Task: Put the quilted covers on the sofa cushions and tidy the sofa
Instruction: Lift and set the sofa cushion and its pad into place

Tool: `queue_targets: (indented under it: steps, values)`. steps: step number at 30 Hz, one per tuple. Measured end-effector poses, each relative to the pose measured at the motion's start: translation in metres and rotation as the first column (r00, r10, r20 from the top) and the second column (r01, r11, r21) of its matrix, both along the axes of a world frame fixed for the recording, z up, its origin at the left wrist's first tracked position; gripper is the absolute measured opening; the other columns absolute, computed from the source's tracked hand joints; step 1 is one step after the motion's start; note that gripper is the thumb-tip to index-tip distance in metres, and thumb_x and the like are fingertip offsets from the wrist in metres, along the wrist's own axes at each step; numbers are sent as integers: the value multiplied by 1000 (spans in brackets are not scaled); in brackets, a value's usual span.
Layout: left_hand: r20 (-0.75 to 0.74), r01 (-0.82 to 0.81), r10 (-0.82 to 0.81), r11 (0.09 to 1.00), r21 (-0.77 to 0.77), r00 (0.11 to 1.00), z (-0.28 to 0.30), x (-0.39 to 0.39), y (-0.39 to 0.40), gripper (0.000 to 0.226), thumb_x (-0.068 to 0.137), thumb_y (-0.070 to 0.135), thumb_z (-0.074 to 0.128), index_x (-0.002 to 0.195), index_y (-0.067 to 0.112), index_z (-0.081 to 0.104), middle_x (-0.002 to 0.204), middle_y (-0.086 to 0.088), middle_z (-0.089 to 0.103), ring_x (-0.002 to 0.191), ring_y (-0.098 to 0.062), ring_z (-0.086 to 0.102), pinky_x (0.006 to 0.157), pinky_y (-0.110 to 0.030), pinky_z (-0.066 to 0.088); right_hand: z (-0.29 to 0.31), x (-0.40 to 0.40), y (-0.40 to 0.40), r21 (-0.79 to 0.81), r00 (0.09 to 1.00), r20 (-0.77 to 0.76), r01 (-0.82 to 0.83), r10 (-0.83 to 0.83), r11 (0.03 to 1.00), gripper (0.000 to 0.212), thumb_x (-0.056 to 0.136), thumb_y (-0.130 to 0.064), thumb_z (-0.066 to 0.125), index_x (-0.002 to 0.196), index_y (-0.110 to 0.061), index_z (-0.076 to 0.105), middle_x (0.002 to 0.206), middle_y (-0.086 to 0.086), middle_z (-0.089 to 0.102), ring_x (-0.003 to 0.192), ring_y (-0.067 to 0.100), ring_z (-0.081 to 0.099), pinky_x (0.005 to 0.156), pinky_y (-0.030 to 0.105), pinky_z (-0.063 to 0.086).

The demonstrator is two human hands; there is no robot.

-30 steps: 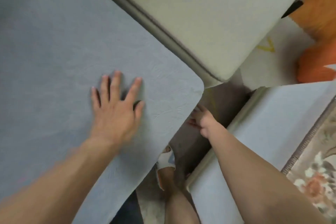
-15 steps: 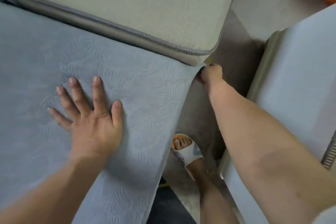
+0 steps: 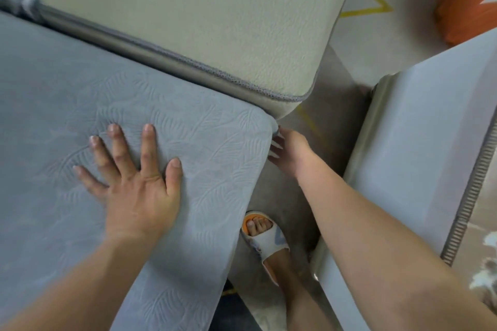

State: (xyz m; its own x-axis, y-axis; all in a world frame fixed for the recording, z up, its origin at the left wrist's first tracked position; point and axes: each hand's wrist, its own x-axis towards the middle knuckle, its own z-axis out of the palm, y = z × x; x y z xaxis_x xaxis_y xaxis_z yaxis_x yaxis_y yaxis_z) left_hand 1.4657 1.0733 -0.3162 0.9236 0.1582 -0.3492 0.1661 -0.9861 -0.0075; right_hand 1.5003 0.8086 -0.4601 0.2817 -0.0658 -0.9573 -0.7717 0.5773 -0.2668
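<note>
The grey quilted cover (image 3: pixel 204 142), soft with an embossed leaf pattern and a rounded corner, lies on a cushion beside a cream cushion (image 3: pixel 204 21) edged with grey piping. Another pale cushion (image 3: pixel 430 142) stands at the right, a sandalled foot (image 3: pixel 265 236) between. The left hand (image 3: pixel 134 183) presses flat, fingers spread; the right hand (image 3: pixel 289 150) pinches the cover's corner.

Covered cushion (image 3: pixel 209 142) before bare cushion (image 3: pixel 215 21)
</note>
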Motion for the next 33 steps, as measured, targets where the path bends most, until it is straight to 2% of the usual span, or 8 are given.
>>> queue_targets:
  steps: [2,4,7,15,21,24,27,33]
  values:
    - [-4,3,-3,1000,-15,1000,-1,0,0,70,94,63,17,157,39,-2,165,-7,-19,150,-32,-24,114,-69,-10,-8,17,7,108,1000,6,13,-13,994,25,93,-25,54,96,-9,72,98,9,71,82,21,73,70,37,60]
    - [4,4,-4,1000,-14,1000,0,1,-2,69,94,63,16,157,39,-3,165,-6,-19,150,-32,-23,114,-70,-9,-24,21,14,166,998,-56,30,-21,986,41,90,-30,58,122,-6,68,126,15,67,117,34,64,91,54,55]
    - [-5,0,0,1000,-1,1000,0,0,-1,70,94,62,17,157,38,-2,164,-6,-19,150,-32,-23,114,-71,-7,-32,2,13,158,983,-184,31,-1,987,29,100,-16,46,115,2,63,108,17,71,93,31,70,87,50,57]
    - [30,11,-12,1000,27,999,-8,0,2,71,95,57,24,158,36,-2,165,-14,-14,151,-38,-16,113,-73,-5,-36,-24,36,238,940,149,-336,307,911,32,93,-7,64,125,-4,63,119,15,70,107,28,67,97,51,53]
    - [38,12,-13,1000,24,999,-2,0,-4,69,96,57,23,156,34,1,165,-17,-10,151,-40,-12,112,-75,-1,-44,-30,10,-135,865,-97,-502,493,854,15,93,-2,55,107,1,60,86,21,65,68,29,65,64,41,60]
    - [43,16,-17,1000,20,999,1,0,-7,67,96,57,22,155,35,1,165,-18,-7,151,-41,-9,112,-75,1,-55,-58,-39,-418,773,-458,-623,439,662,34,89,-11,59,120,1,61,120,24,63,109,40,64,91,44,56]
    - [63,17,-19,999,34,998,1,-1,-8,65,95,57,22,154,37,1,165,-18,-5,152,-41,-6,112,-75,3,-55,-82,-59,-572,809,-508,-575,298,586,33,94,-13,48,125,-2,54,129,22,58,118,41,57,98,43,47]
    - [113,17,-19,1000,24,993,-1,-2,-11,64,97,57,19,154,37,1,165,-17,-3,151,-44,-1,112,-74,7,-58,-75,-6,-270,906,-94,-422,412,865,15,82,-9,63,74,-16,53,79,11,62,72,24,61,67,21,55]
